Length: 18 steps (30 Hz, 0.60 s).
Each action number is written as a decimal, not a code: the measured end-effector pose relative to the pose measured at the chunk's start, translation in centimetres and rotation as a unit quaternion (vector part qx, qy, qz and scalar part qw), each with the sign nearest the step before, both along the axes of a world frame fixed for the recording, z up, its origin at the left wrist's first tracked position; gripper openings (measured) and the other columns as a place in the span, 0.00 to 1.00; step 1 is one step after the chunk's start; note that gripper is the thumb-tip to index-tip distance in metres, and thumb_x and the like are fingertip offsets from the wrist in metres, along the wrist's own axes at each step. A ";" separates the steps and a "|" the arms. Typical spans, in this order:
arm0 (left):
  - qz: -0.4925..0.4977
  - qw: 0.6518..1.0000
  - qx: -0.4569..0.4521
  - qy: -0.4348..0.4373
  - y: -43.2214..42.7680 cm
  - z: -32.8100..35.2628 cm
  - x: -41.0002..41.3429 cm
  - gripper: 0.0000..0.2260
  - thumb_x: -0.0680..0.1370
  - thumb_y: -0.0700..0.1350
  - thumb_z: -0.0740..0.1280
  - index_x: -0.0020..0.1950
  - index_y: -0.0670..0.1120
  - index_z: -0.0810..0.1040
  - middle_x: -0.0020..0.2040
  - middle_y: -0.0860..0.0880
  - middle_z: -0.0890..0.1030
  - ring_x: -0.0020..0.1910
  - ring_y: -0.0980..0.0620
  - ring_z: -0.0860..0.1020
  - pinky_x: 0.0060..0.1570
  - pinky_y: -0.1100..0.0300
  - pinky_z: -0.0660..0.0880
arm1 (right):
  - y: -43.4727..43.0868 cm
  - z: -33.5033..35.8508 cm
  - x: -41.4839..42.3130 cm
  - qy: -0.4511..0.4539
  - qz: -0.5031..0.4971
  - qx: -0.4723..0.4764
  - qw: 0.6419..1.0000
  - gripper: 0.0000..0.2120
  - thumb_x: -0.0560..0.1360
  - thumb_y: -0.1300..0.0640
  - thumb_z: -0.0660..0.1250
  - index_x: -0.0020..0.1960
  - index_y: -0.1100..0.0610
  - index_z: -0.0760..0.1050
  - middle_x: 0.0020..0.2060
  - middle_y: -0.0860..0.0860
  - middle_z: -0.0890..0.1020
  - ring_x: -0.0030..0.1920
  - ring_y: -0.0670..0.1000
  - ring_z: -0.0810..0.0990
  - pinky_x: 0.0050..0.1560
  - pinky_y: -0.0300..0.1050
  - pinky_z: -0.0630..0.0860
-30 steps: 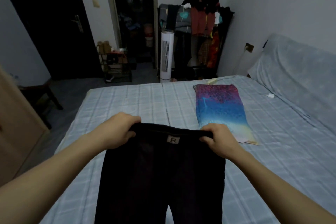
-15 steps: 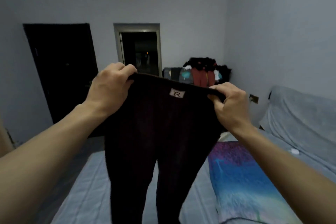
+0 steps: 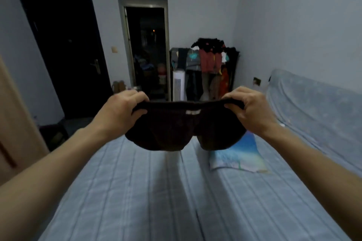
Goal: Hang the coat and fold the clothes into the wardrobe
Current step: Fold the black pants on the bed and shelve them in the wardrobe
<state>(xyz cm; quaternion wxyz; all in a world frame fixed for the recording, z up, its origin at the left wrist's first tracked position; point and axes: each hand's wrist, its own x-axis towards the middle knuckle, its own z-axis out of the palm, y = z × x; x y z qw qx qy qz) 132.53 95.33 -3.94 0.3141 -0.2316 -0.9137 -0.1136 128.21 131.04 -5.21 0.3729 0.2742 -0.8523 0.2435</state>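
Dark trousers [image 3: 176, 129] with a small white label at the waistband hang in the air above the bed [image 3: 137, 191]. My left hand [image 3: 121, 111] grips the waistband's left end and my right hand [image 3: 248, 107] grips its right end. The legs are swung away from me, so only a short bulging upper part shows. A folded garment in blue, purple and pale yellow [image 3: 237, 154] lies on the bed to the right, partly behind the trousers.
A light blue checked sheet covers the bed. A clothes rack piled with garments [image 3: 209, 64] and a white tower fan [image 3: 178, 84] stand against the far wall. A dark door [image 3: 64, 55] and an open doorway [image 3: 148, 51] are beyond. A wooden panel [image 3: 17, 123] is at left.
The trousers hung full length from my raised hands half a second ago. My hands have dropped lower and spread, and the legs have flipped forward out of sight.
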 end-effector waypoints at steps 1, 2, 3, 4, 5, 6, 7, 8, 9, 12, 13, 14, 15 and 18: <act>-0.001 1.000 -0.013 -0.028 0.3 -2.1 1.5 0.10 0.74 0.40 0.74 0.52 0.47 0.79 0.46 0.49 0.80 0.47 0.46 0.79 0.48 0.46 0.77 | 0.5 -2.2 1.5 -0.023 -0.003 0.017 1.000 0.09 0.71 0.63 0.75 0.50 0.56 0.84 0.45 0.48 0.83 0.44 0.49 0.81 0.49 0.41 0.76; 0.003 0.998 -0.024 -0.060 0.7 -4.2 2.8 0.09 0.73 0.41 0.74 0.51 0.48 0.79 0.45 0.50 0.80 0.46 0.46 0.78 0.47 0.47 0.77 | 0.9 -4.4 2.9 -0.047 -0.009 0.032 0.998 0.09 0.70 0.63 0.75 0.50 0.56 0.84 0.44 0.49 0.83 0.44 0.50 0.81 0.49 0.41 0.75; 0.009 0.995 -0.032 -0.093 1.1 -6.4 3.9 0.08 0.73 0.42 0.74 0.49 0.48 0.79 0.44 0.50 0.80 0.46 0.46 0.78 0.46 0.48 0.76 | 1.2 -6.7 4.1 -0.074 -0.016 0.046 0.996 0.09 0.69 0.63 0.76 0.49 0.55 0.84 0.43 0.49 0.83 0.44 0.52 0.81 0.48 0.41 0.75; 0.013 0.991 -0.040 -0.126 1.6 -8.6 5.0 0.07 0.73 0.43 0.74 0.48 0.48 0.79 0.44 0.49 0.80 0.45 0.45 0.79 0.45 0.49 0.75 | 1.3 -8.9 5.4 -0.101 -0.023 0.056 0.993 0.09 0.69 0.62 0.75 0.48 0.55 0.84 0.42 0.50 0.82 0.43 0.53 0.81 0.47 0.44 0.76; 0.013 0.986 -0.048 -0.159 1.9 -10.6 5.9 0.07 0.73 0.43 0.74 0.48 0.47 0.79 0.44 0.49 0.81 0.45 0.44 0.79 0.45 0.50 0.75 | 1.4 -11.0 6.7 -0.131 -0.029 0.060 0.989 0.08 0.69 0.61 0.75 0.47 0.54 0.84 0.41 0.50 0.82 0.43 0.54 0.81 0.47 0.47 0.77; 0.008 0.981 -0.054 -0.188 2.2 -12.7 6.9 0.07 0.72 0.43 0.74 0.48 0.47 0.79 0.44 0.48 0.81 0.45 0.43 0.79 0.45 0.50 0.75 | 1.6 -13.0 8.1 -0.157 -0.036 0.062 0.985 0.07 0.68 0.60 0.74 0.46 0.54 0.83 0.40 0.51 0.82 0.42 0.55 0.81 0.46 0.50 0.78; 0.005 0.975 -0.054 -0.215 2.4 -14.5 7.9 0.06 0.73 0.44 0.73 0.48 0.47 0.79 0.44 0.48 0.81 0.46 0.43 0.79 0.45 0.50 0.75 | 1.7 -14.8 9.6 -0.178 -0.039 0.061 0.981 0.07 0.68 0.59 0.73 0.46 0.54 0.83 0.40 0.51 0.82 0.42 0.56 0.81 0.45 0.52 0.78; 0.003 0.970 -0.051 -0.239 2.5 -16.2 9.0 0.06 0.73 0.44 0.72 0.48 0.47 0.78 0.45 0.48 0.81 0.46 0.44 0.79 0.46 0.50 0.75 | 2.0 -16.4 11.1 -0.191 -0.040 0.062 0.979 0.07 0.67 0.58 0.72 0.45 0.53 0.83 0.39 0.51 0.82 0.42 0.56 0.81 0.44 0.52 0.78; -0.002 0.964 -0.049 -0.260 2.7 -17.7 10.1 0.05 0.74 0.44 0.71 0.49 0.48 0.78 0.46 0.49 0.80 0.47 0.44 0.79 0.47 0.50 0.75 | 2.2 -17.7 12.7 -0.204 -0.037 0.066 0.976 0.07 0.67 0.57 0.71 0.45 0.53 0.83 0.40 0.51 0.82 0.42 0.56 0.81 0.44 0.52 0.78; -0.012 0.952 -0.064 -0.300 3.5 -20.8 13.7 0.06 0.76 0.43 0.68 0.52 0.48 0.77 0.48 0.49 0.79 0.48 0.45 0.78 0.49 0.49 0.74 | 3.2 -20.8 16.9 -0.243 -0.031 0.086 0.966 0.08 0.67 0.59 0.72 0.46 0.52 0.82 0.41 0.49 0.81 0.43 0.54 0.81 0.44 0.49 0.78; -0.011 0.950 -0.070 -0.304 3.8 -21.5 14.8 0.06 0.77 0.43 0.68 0.53 0.49 0.77 0.48 0.49 0.78 0.48 0.46 0.78 0.49 0.49 0.74 | 3.7 -21.6 18.0 -0.255 -0.032 0.091 0.962 0.08 0.68 0.60 0.73 0.46 0.52 0.83 0.41 0.49 0.81 0.43 0.54 0.81 0.44 0.48 0.77; -0.009 0.949 -0.075 -0.305 4.2 -22.0 15.8 0.06 0.77 0.43 0.68 0.53 0.49 0.76 0.48 0.50 0.78 0.48 0.47 0.78 0.48 0.50 0.74 | 4.1 -22.3 19.1 -0.265 -0.034 0.095 0.959 0.08 0.68 0.60 0.74 0.47 0.52 0.83 0.41 0.48 0.81 0.44 0.54 0.81 0.44 0.48 0.77; -0.007 0.949 -0.078 -0.305 4.5 -22.4 16.7 0.06 0.77 0.43 0.68 0.53 0.50 0.76 0.48 0.51 0.77 0.48 0.47 0.77 0.48 0.50 0.74 | 4.6 -22.9 20.0 -0.272 -0.035 0.097 0.957 0.08 0.69 0.60 0.74 0.47 0.52 0.83 0.42 0.48 0.81 0.44 0.53 0.80 0.45 0.48 0.77; 0.003 0.948 -0.082 -0.308 5.9 -23.7 19.8 0.06 0.77 0.43 0.69 0.53 0.50 0.76 0.48 0.52 0.76 0.47 0.49 0.76 0.46 0.51 0.74 | 5.7 -24.5 22.4 -0.282 -0.030 0.092 0.954 0.08 0.70 0.61 0.75 0.48 0.53 0.83 0.42 0.49 0.81 0.44 0.53 0.80 0.45 0.49 0.78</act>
